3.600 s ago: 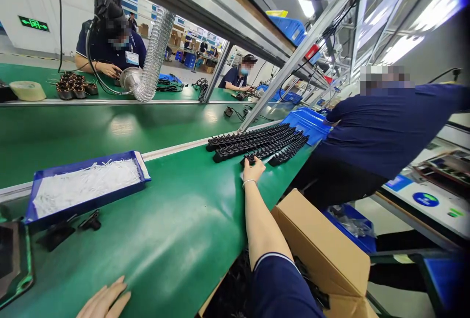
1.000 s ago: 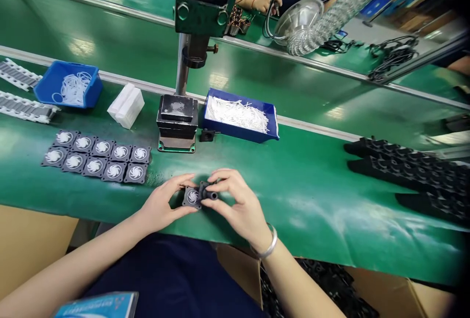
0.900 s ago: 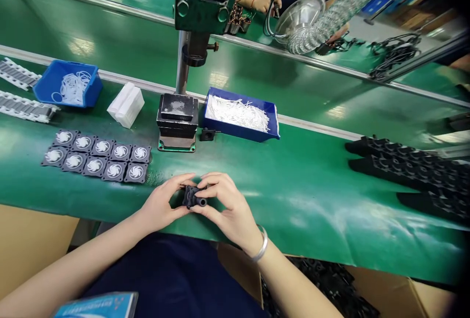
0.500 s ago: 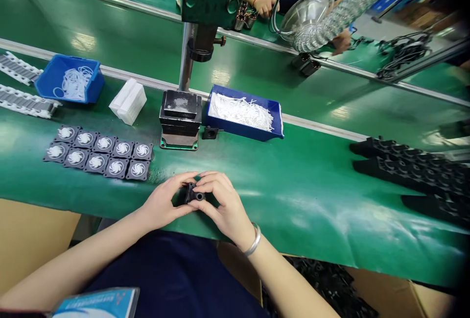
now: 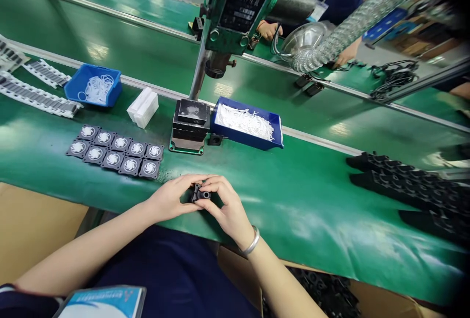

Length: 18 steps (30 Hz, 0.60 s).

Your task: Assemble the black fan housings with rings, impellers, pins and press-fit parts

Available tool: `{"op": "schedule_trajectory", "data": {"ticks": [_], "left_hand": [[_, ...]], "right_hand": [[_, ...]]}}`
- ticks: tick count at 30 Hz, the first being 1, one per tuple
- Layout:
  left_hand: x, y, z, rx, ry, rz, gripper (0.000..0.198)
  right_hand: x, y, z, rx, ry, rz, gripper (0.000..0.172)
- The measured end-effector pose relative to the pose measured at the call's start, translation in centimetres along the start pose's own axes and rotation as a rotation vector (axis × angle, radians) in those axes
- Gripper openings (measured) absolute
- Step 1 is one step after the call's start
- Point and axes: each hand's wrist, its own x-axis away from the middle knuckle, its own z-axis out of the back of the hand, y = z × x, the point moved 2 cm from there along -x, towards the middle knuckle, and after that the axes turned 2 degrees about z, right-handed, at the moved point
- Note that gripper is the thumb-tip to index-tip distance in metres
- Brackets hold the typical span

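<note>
Both of my hands meet around a small black plastic part (image 5: 200,193) with a round hollow stub, just over the front of the green table. Thumb and fingers of my left hand (image 5: 172,198) grip it from the left. My right hand (image 5: 225,205), with a silver bangle at the wrist, pinches it from the right. Fingers cover some of the part. Left of my hands lie two rows of square black housings (image 5: 112,159) with white fan-shaped wheels. Beyond my hands stands the black press block (image 5: 189,127), with a small black square piece (image 5: 215,139) beside it.
A green press head (image 5: 235,19) hangs over the block. Blue bins hold white strips (image 5: 244,122) and white rings (image 5: 97,88). Nearby are a white block (image 5: 143,107), chain-like white-and-grey strips (image 5: 40,96) and black parts (image 5: 407,181). A co-worker's hand (image 5: 270,30) shows across the table.
The view has shifted, so the bench things sit further right and the press head shows more fully. My hands still hold the black part, its hollow stub slightly turned.
</note>
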Motion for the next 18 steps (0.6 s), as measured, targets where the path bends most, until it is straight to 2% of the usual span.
{"op": "schedule_trajectory", "data": {"ticks": [4, 7, 10, 13, 16, 18], "left_hand": [[0.3, -0.2, -0.3, -0.026, 0.014, -0.043, 0.055], [0.2, 1.0, 0.6, -0.068, 0.066, -0.087, 0.054], [-1.0, 3.6, 3.8, -0.117, 0.152, -0.197, 0.046], [-3.7, 5.8, 8.6, -0.198, 0.28, -0.307, 0.038], [-7.4, 5.7, 12.6, -0.226, 0.398, -0.279, 0.037], [-9.7, 4.6, 13.9, -0.194, 0.397, -0.237, 0.039]], "right_hand": [[0.0, -0.2, -0.1, -0.008, -0.03, -0.016, 0.017], [-0.5, -1.0, 0.8, 0.024, -0.052, -0.008, 0.026], [-2.4, -2.4, 3.5, 0.082, -0.019, 0.04, 0.038], [-6.4, -4.4, 7.7, 0.158, 0.09, 0.145, 0.031], [-12.4, -7.4, 12.0, 0.226, 0.335, 0.311, 0.026], [-17.0, -10.0, 14.3, 0.241, 0.495, 0.448, 0.029]]}}
